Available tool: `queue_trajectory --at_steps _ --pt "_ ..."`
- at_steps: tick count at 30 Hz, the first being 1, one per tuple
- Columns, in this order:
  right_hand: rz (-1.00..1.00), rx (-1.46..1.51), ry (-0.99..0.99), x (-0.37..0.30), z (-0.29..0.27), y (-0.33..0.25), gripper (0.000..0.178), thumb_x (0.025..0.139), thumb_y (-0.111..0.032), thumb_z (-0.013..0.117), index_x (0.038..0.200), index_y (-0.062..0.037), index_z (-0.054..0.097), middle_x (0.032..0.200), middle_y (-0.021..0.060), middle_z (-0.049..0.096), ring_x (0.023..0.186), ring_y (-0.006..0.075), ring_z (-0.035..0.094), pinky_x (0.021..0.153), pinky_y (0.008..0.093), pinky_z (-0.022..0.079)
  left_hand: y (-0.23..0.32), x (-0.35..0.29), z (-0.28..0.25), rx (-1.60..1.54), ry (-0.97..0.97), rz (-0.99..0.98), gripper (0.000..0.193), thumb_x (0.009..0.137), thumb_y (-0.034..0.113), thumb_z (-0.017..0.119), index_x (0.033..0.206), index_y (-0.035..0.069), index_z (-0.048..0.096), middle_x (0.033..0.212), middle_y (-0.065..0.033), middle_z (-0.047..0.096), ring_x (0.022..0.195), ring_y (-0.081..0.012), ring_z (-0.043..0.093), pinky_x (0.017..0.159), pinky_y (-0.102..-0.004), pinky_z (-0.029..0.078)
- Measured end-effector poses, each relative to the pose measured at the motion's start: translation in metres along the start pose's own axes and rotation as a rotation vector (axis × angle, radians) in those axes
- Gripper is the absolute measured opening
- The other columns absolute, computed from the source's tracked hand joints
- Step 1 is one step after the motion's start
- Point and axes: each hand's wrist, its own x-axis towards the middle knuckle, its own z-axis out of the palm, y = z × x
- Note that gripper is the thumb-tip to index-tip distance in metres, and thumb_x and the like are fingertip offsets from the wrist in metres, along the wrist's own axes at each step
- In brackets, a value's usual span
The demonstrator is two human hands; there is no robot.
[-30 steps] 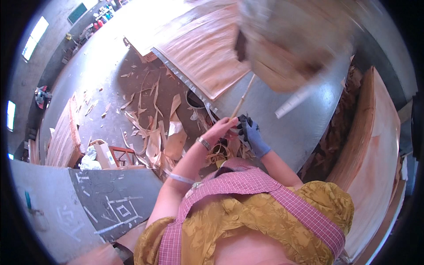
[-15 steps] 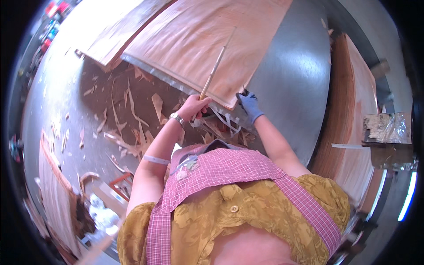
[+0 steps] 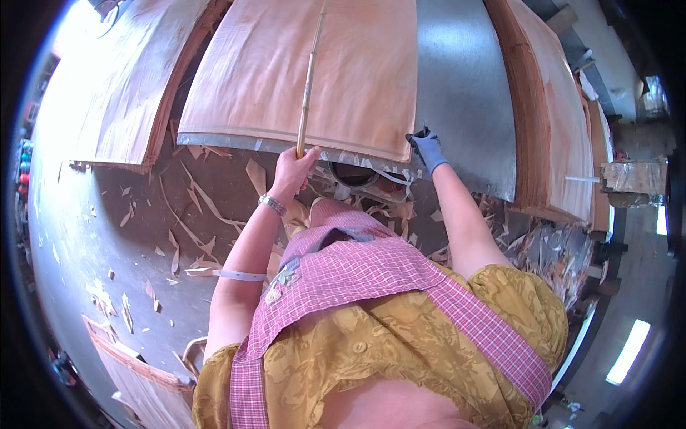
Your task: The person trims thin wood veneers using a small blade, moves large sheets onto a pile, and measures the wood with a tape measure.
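Observation:
My left hand (image 3: 291, 171), bare with a watch on its wrist, is closed round the lower end of a long bamboo stick (image 3: 309, 93). The stick points away from me over a wide sheet of reddish wood veneer (image 3: 250, 79). At the sheet's near right corner, my right hand (image 3: 430, 150) wears a blue-grey glove. Its fingers are closed on a small dark thing (image 3: 417, 135), too small to make out. The veneer lies on a grey metal-topped table (image 3: 464, 93), whose bare surface shows to the right of the sheet.
Stacks of veneer stand at the left (image 3: 128, 93) and right (image 3: 547, 107) of the table. Veneer scraps (image 3: 196, 207) litter the floor. A round dark opening (image 3: 351, 174) shows beneath the table's near edge. Another veneer stack (image 3: 143, 375) is at the lower left.
My view has turned, so the table and sheet now lie straighter ahead. The stick has swung more upright, pointing straight away from me. Both hands keep their hold.

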Motion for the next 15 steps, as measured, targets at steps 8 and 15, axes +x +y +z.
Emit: queue_trajectory --at_steps 8,15 --pt "0.135 0.441 -0.016 -0.019 -0.019 -0.071 0.019 0.08 -0.024 0.076 0.088 -0.0099 0.066 0.068 -0.0049 0.055 0.054 0.0066 0.047 0.046 0.0251 0.037 0.024 0.045 -0.051 0.065 0.025 0.02 0.039 0.091 0.039 0.07 0.076 0.006 0.054 0.052 0.0044 0.045 0.037 -0.0066 0.042 0.031 -0.0244 0.032" --pt "0.0 0.941 -0.361 -0.04 -0.035 -0.219 0.058 0.084 -0.016 0.074 0.138 -0.0056 0.052 0.082 -0.0038 0.06 0.058 0.0039 0.05 0.052 0.0192 0.041 0.046 0.078 -0.091 0.119 0.055 -0.037 0.043 0.089 0.04 0.071 0.077 0.002 0.054 0.051 0.0004 0.047 0.034 -0.0119 0.047 0.031 -0.0288 0.036"
